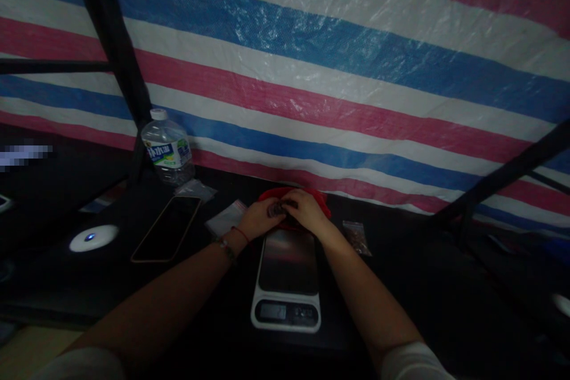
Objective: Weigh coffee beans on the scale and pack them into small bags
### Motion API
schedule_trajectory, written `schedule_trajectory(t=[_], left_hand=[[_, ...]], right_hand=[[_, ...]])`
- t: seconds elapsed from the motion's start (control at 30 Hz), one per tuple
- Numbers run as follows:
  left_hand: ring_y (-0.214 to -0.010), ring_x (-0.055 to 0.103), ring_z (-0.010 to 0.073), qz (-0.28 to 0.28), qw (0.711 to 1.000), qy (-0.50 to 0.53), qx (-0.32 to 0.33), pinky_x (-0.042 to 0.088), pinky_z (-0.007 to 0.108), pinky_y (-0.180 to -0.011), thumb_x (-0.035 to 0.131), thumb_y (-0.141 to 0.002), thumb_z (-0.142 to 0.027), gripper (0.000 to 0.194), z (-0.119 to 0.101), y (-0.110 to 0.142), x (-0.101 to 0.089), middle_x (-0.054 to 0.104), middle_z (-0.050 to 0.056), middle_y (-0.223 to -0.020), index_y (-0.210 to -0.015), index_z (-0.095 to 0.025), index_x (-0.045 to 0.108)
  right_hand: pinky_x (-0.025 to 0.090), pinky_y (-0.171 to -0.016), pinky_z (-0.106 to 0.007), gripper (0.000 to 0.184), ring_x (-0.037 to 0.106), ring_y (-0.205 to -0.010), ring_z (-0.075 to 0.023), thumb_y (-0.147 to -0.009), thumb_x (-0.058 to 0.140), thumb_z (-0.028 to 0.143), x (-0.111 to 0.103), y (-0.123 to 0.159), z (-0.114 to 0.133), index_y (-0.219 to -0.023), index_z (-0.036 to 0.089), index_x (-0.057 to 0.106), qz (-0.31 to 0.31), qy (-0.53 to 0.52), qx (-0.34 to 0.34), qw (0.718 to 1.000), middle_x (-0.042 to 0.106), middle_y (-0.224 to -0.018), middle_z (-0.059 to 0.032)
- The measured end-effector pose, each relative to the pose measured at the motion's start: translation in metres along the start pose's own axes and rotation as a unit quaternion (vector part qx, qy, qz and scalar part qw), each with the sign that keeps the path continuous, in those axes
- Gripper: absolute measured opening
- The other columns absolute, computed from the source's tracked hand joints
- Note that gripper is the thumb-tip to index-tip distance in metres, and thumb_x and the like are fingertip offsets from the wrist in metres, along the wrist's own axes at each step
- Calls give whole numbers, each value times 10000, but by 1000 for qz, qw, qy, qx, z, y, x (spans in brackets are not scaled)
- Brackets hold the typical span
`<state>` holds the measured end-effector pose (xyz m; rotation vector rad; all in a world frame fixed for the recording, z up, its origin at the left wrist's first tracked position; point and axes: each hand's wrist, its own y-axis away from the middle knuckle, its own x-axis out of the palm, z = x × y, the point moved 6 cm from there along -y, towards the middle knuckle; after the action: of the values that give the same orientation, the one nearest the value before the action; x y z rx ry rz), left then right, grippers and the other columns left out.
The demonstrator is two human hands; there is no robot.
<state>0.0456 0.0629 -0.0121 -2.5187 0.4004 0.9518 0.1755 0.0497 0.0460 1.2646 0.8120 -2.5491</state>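
Over a red plastic bag or dish [320, 197] at the back of the black table, my two hands come together. My left hand [262, 217] is closed around what looks like a small clear plastic bag [273, 209] with dark bits at its mouth. The fingers of my right hand [306, 209] are bent and pinched against those dark bits; what they hold is too dim to make out. Just in front of the hands lies a white kitchen scale [288, 267] with a steel top and a lit display. Both forearms pass on either side of it.
Right of my hands lies a zip bag [356, 238] of brownish bits. To the left are flat clear zip bags [226, 218], a phone [168, 230], a white oval device [94, 238] and a large plastic bottle [167, 148]. Striped sheeting [312, 83] hangs behind.
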Motion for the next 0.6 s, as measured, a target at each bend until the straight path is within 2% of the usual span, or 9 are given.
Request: schedule_trajectory(t=[0.1, 0.27, 0.43, 0.5, 0.6], left_hand=[[-877, 678, 213, -11, 1000, 3, -5, 501, 281, -748, 620, -788, -436, 334, 1, 0, -1, 716, 29, -959, -1059, -244, 650], [-849, 676, 204, -31, 999, 21, -22, 504, 277, -724, 642, -772, -426, 376, 5, 0, -3, 716, 20, -937, -1102, -247, 641], [-807, 677, 194, -51, 998, 39, -23, 507, 271, -709, 657, -762, -385, 366, 2, 1, -7, 715, 13, -898, -1093, -231, 642], [-848, 678, 197, -60, 997, 50, -13, 514, 278, -746, 654, -767, -386, 373, 1, 1, -8, 714, 17, -945, -1107, -232, 635], [-876, 678, 196, -50, 996, 72, 2, 524, 285, -773, 630, -790, -425, 361, 1, 1, -5, 709, 17, -977, -1098, -237, 628]], right_hand=[[456, -879, -316, 132, 605, -926, -173, -824, 615, 122, -1, 1, 6, -879, 184, 717, 14, -6, -27, 1000, 687, -934, -51], [463, -890, -318, 233, 608, -930, -164, -832, 533, 61, -9, 0, 5, -889, 197, 713, 3, -24, -30, 999, 686, -929, -40], [442, -958, -329, 299, 595, -1024, -163, -847, 470, 60, -18, 1, 4, -979, 198, 700, -65, -50, -31, 996, 667, -1045, -59], [430, -979, -350, 279, 579, -1065, -178, -844, 533, 118, -16, 2, 5, -1068, 200, 677, -55, -36, -24, 998, 650, -1106, -69], [434, -962, -373, 368, 577, -1061, -207, -768, 669, 184, -8, 3, 8, -1135, 196, 651, 3, -1, -4, 1000, 651, -1126, -77]])
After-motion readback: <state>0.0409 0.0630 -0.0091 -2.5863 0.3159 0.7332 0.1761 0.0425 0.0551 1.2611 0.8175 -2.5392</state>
